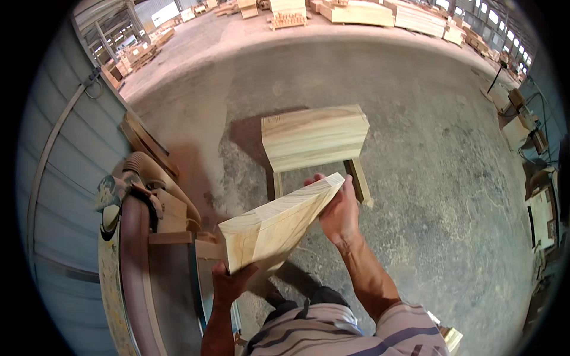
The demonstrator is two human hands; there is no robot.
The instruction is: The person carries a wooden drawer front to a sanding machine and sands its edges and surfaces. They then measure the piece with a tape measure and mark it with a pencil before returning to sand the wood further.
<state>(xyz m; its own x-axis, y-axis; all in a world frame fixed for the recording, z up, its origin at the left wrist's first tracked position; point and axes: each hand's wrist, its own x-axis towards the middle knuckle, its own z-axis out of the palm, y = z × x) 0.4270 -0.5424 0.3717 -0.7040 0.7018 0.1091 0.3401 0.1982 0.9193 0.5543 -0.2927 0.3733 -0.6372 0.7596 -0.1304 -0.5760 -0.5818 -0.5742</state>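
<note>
A thick pale wooden board (270,228) with slanted ends is held tilted between my two hands, its long edge turned upward. My left hand (233,282) grips its near left corner from below, with some of the fingers hidden. At the raised far right end, my right hand (341,215) wraps around the board, fingertips showing past its far edge. Ahead of it, a stack of similar wooden boards (314,139) rests on a low wooden stand (360,181), apart from the board I hold.
To my left stands a belt sander (138,276) with a ribbed hose (155,172) beside a corrugated metal wall (62,196). Concrete floor (439,160) stretches ahead and right. Timber stacks (359,13) line the far side. Equipment with cables (541,207) stands along the right wall.
</note>
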